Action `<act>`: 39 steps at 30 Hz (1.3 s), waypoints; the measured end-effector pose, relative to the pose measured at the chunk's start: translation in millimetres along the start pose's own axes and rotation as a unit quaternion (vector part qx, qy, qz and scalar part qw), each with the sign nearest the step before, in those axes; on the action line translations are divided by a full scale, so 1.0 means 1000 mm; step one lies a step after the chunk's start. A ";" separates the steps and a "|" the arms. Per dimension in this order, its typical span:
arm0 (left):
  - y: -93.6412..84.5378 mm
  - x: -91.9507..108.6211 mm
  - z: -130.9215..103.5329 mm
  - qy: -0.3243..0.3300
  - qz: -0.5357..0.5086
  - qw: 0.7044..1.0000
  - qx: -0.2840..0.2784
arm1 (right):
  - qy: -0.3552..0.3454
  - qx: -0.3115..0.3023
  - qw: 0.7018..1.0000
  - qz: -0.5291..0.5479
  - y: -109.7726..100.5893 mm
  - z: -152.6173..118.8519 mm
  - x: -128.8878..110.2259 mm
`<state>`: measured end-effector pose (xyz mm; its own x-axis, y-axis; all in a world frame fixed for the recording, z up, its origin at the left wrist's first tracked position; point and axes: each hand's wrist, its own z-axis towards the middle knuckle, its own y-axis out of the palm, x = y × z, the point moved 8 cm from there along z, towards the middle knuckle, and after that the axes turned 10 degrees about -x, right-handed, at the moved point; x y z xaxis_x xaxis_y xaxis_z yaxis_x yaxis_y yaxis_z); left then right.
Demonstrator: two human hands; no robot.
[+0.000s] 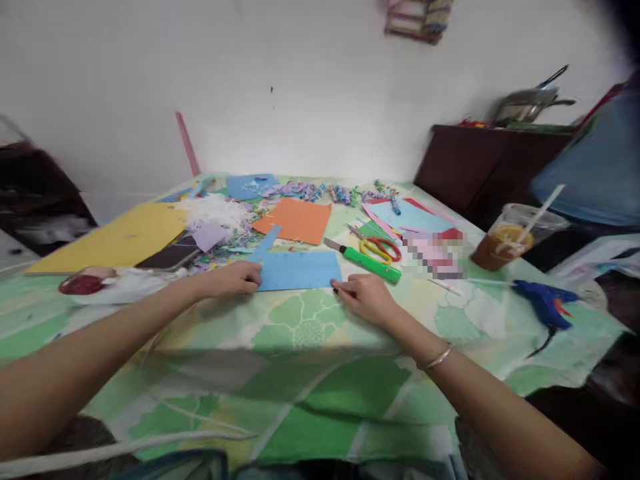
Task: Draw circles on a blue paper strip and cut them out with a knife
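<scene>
A blue sheet of paper (pixel 300 270) lies flat on the green patterned tablecloth (pixel 300 400). My left hand (pixel 231 279) rests on its left edge, fingers curled against the paper. My right hand (pixel 366 297) presses its lower right corner with the fingertips. A narrow blue strip (pixel 265 243) sticks up and away from the sheet's left end. Just past the sheet lie a green utility knife (pixel 367 261) and red-and-yellow scissors (pixel 380 249).
An orange sheet (pixel 296 220), a yellow sheet (pixel 115 240), a phone (pixel 170 255), white shreds (pixel 215 212) and curled paper bits (pixel 320 192) lie beyond. At right stand an iced drink cup (pixel 505 240) and a blue glue gun (pixel 545 305). A dark cabinet (pixel 480 167) stands behind.
</scene>
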<state>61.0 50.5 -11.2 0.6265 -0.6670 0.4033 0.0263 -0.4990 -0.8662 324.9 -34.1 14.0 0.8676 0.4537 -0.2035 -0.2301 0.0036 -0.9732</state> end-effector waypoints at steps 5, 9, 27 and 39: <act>-0.011 0.008 -0.010 -0.014 0.001 0.997 0.076 | 0.017 0.015 1.000 0.007 -0.005 -0.002 0.002; -0.025 0.026 -0.013 -0.021 0.021 0.983 0.179 | 0.134 0.092 0.987 -0.010 -0.030 -0.008 0.034; -0.013 0.063 0.079 -0.018 0.041 0.998 0.039 | 0.175 0.014 0.957 0.232 -0.069 -0.090 0.102; -0.014 0.072 0.072 -0.049 0.047 0.998 -0.012 | 0.236 0.035 0.922 0.305 -0.060 -0.128 0.118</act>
<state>162.1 49.2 9.1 0.6980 -0.6555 0.2883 -0.0546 -0.4501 -0.8913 497.8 -94.6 34.8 0.6585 -0.0472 -0.7511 -0.7525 -0.0587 -0.6560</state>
